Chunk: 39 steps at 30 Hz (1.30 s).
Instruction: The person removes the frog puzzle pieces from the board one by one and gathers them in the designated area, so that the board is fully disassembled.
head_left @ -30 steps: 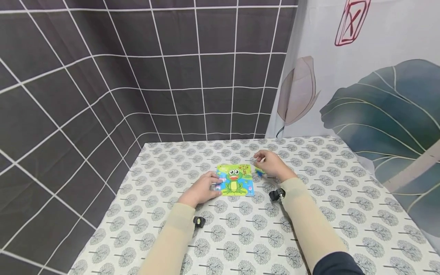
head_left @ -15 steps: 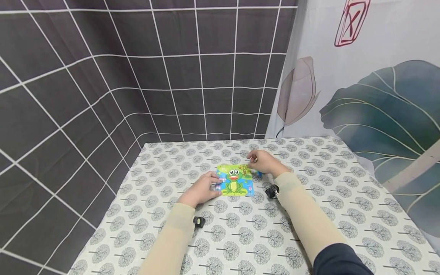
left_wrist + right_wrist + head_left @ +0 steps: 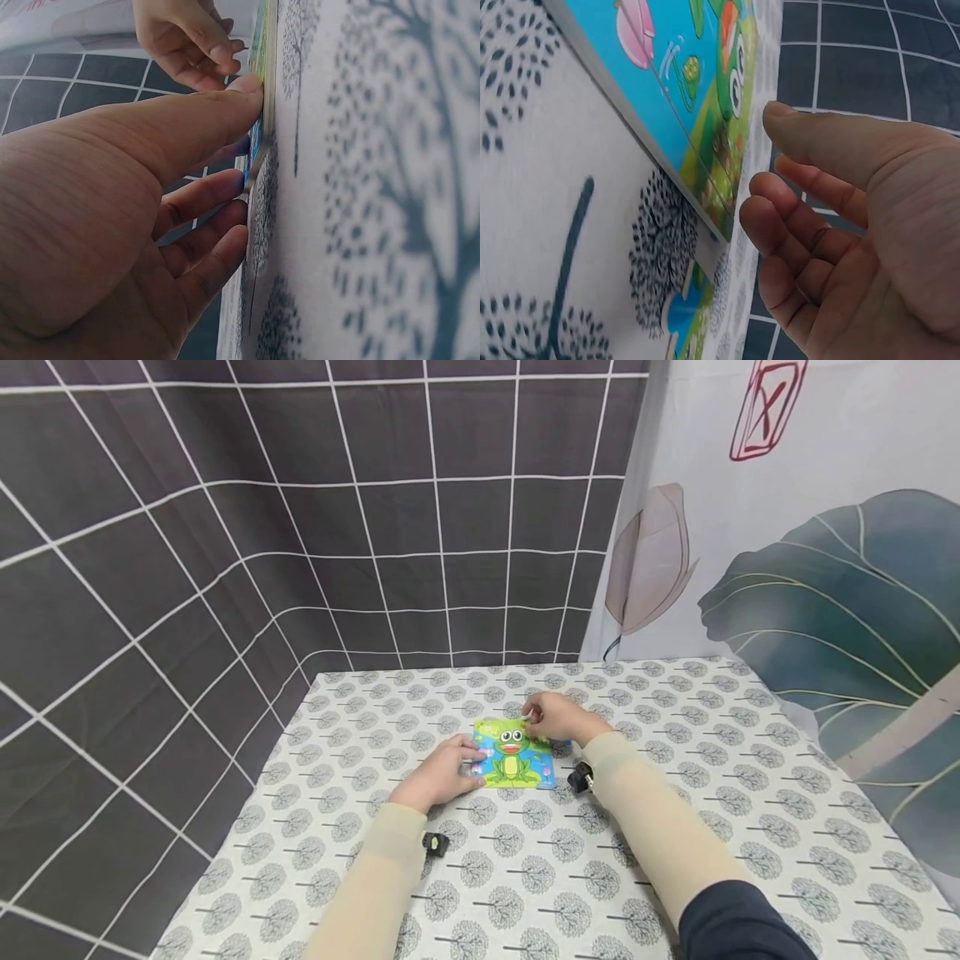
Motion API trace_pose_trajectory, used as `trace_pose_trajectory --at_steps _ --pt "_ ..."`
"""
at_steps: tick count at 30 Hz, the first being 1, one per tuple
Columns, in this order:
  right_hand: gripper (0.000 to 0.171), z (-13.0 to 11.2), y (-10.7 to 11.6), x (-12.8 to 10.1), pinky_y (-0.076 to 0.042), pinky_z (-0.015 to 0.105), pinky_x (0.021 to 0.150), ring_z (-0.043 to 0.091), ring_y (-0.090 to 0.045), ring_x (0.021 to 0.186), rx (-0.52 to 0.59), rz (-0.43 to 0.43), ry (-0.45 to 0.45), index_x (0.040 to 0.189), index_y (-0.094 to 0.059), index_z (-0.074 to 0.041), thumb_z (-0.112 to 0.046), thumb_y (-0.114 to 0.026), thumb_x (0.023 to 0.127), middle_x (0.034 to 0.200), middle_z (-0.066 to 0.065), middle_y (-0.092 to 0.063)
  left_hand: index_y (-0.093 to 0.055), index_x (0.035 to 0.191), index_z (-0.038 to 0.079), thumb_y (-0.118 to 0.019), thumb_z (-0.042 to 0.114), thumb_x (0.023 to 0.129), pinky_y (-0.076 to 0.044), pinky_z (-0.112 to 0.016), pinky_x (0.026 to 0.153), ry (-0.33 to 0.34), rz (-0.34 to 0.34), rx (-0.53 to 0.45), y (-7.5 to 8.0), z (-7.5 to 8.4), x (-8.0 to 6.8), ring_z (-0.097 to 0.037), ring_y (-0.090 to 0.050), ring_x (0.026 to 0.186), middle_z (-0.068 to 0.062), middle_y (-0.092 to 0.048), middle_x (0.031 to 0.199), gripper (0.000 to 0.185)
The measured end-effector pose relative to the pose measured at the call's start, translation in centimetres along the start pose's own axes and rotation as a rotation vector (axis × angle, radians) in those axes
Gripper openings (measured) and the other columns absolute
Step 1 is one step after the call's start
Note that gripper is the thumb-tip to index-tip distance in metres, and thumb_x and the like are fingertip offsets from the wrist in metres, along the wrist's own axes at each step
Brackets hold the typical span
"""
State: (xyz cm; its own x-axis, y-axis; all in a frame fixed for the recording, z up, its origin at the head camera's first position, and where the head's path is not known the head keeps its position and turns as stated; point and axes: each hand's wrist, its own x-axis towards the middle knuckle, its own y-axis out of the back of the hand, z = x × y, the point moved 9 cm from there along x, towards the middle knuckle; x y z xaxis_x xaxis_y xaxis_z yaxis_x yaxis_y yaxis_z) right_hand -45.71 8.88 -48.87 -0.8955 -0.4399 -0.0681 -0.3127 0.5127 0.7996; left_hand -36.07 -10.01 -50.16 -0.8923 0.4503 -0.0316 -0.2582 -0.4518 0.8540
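Observation:
A square frog jigsaw puzzle [image 3: 512, 762] lies flat on the cloth. My left hand [image 3: 442, 770] rests at its left side, thumb at the near corner and fingers over the picture; in the left wrist view the thumb [image 3: 217, 112] touches the edge. Over the upper right corner is my right hand [image 3: 558, 717], its fingers loosely bent. Nothing shows between thumb and fingers in the right wrist view, and the fingertips [image 3: 761, 221] are apart from the board. A loose blue and green puzzle piece [image 3: 681, 313] lies beside that corner, mostly hidden by the hand in the head view.
A tree-print cloth [image 3: 495, 877] covers the table. Behind and to the left hangs a dark curtain with white grid lines [image 3: 480, 518]. A white curtain with leaf and flower prints [image 3: 847, 593] hangs at the right. Each wrist carries a small black camera [image 3: 435, 843].
My right hand has moved left, from beside the loose piece to above the puzzle's upper right corner. The left hand and the puzzle have stayed in place.

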Motion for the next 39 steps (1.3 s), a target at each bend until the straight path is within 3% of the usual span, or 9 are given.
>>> trace_pose_trajectory --at_steps 8,21,32,39 --pt "0.033 -0.6 -1.1 0.1 -0.054 0.031 0.069 0.017 -0.056 0.074 0.008 -0.027 -0.011 0.117 -0.070 -0.005 -0.013 -0.084 0.088 0.088 0.004 -0.063 -0.067 0.140 0.014 -0.082 0.030 0.091 -0.037 -0.045 0.122 -0.010 0.002 -0.007 0.0 -0.1 0.1 -0.027 -0.047 0.140 -0.003 -0.053 0.147 0.054" --pt "0.038 -1.1 -1.8 0.5 -0.052 0.035 0.079 0.018 -0.057 0.082 -0.044 -0.072 -0.021 0.120 -0.072 -0.007 -0.019 -0.088 0.087 0.093 0.003 -0.064 -0.068 0.140 0.014 -0.082 0.029 0.092 -0.036 -0.046 0.122 -0.009 -0.002 -0.004 0.0 0.1 0.3 -0.027 -0.047 0.141 -0.004 -0.052 0.148 0.052" --pt "0.032 -1.6 -2.0 0.5 -0.051 0.033 0.075 0.018 -0.056 0.080 -0.044 -0.075 -0.022 0.115 -0.074 -0.008 -0.016 -0.087 0.087 0.091 0.003 -0.063 -0.068 0.140 0.013 -0.082 0.030 0.092 -0.036 -0.045 0.122 -0.018 0.004 0.005 0.1 0.1 0.1 -0.027 -0.047 0.141 -0.005 -0.053 0.148 0.053" --pt "0.037 -1.7 -2.1 0.4 -0.051 0.032 0.075 0.017 -0.056 0.081 -0.021 -0.105 -0.025 0.116 -0.072 -0.007 -0.018 -0.089 0.085 0.092 0.003 -0.063 -0.068 0.139 0.014 -0.082 0.030 0.091 -0.036 -0.046 0.122 -0.014 0.005 -0.003 0.0 -0.1 0.2 -0.027 -0.047 0.141 -0.004 -0.052 0.149 0.052"
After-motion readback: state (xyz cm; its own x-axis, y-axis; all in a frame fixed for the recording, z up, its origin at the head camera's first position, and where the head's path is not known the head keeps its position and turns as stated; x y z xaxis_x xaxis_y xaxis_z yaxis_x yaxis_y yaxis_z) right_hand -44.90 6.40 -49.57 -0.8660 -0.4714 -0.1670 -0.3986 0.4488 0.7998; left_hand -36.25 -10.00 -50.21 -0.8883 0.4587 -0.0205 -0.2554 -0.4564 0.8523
